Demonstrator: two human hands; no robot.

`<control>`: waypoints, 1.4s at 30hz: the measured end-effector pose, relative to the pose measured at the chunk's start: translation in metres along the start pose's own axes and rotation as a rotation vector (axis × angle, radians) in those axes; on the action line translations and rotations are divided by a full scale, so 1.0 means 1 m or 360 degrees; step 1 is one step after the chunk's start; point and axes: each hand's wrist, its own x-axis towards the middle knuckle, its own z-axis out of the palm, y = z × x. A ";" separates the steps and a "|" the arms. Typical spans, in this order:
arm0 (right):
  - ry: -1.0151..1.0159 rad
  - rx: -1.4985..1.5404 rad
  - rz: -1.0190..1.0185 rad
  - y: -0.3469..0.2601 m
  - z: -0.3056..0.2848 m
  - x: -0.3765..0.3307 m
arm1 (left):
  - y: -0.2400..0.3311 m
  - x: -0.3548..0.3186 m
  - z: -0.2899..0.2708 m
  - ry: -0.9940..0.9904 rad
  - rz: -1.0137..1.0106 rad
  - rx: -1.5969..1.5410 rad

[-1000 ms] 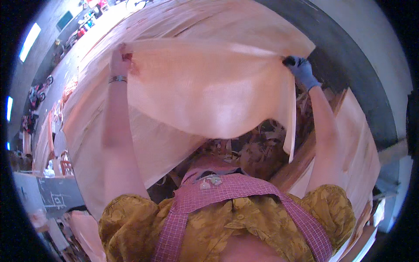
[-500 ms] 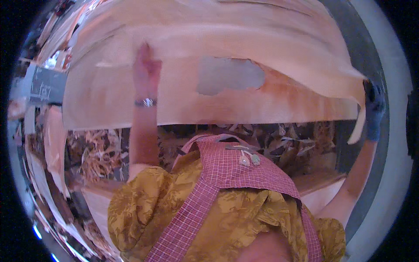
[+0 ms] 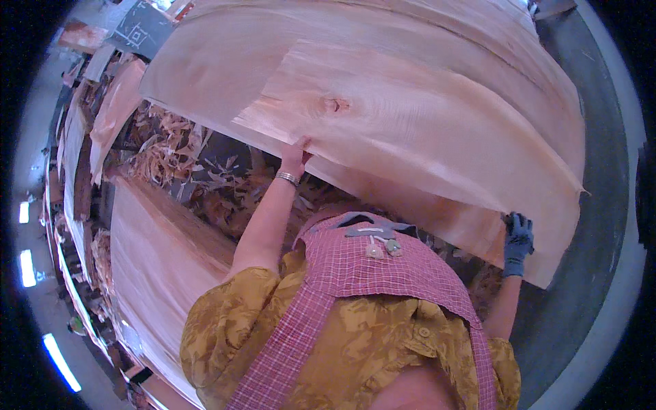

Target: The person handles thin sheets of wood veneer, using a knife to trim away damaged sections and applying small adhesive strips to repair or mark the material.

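Observation:
A thin, pale sheet of wood veneer (image 3: 410, 137) with a brown knot lies over other broad veneer sheets (image 3: 212, 75). My bare left hand (image 3: 295, 157), with a metal band at the wrist, pinches its near edge toward the left end. At the right, my right hand (image 3: 519, 239) in a blue-grey glove has closed on the same near edge, with some fingers hidden. This edge bows up a little between my hands. Under it shows a redder strip of the veneer beneath.
Shredded veneer scraps (image 3: 167, 147) fill the gap between me and the stack. More veneer (image 3: 157, 253) lies at my left. A grey panel with chalk-like marks (image 3: 141, 31) stands at the far left. Dark grey floor (image 3: 581, 273) runs along the right.
The view has turned. My left hand, earlier blurred above the veneer, now grips the near edge. My gloved right hand has come inward, and the grey patch seen through a gap is now covered.

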 end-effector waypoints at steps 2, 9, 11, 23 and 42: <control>-0.0044 0.0070 -0.0050 -0.012 0.044 0.001 | -0.013 0.002 -0.012 0.0208 -0.0036 0.0101; -0.0090 0.0340 -0.0157 -0.167 0.192 0.002 | -0.011 0.059 -0.153 0.0525 0.0212 0.0288; -0.0094 0.0296 -0.0172 -0.164 0.210 -0.005 | -0.027 0.059 -0.159 0.0466 0.0275 0.0302; -0.0222 0.0593 -0.0238 -0.173 0.180 -0.014 | -0.057 0.038 -0.160 0.0587 0.0053 0.0114; -0.0201 0.0999 -0.0100 -0.299 0.229 0.122 | -0.067 0.017 -0.061 -0.0237 0.0535 0.2007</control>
